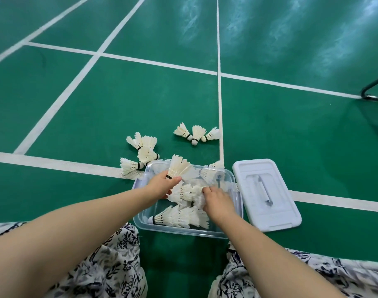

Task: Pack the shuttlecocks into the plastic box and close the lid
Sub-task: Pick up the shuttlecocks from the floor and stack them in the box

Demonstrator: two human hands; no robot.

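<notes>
Box opening: the plastic box (pixel 184 230) stands uncovered at lower centre; both hands and a heap of shuttlecocks fill most of it.
Right of box: the lid (pixel 267 194) lies flat just beside the rim, blocking that side.
Upper left of box: loose shuttlecocks (pixel 140 153) crowd the far corner.
Beyond box: three shuttlecocks (pixel 195 134), bare floor (pixel 97 104) around.
Far right: a black metal frame (pixel 373 91), well apart.

Both bare forearms extended forward; left hand (pixel 162 186) fingers pinched closed, right hand (pixel 216 201) fingers curled, palm down.
</notes>
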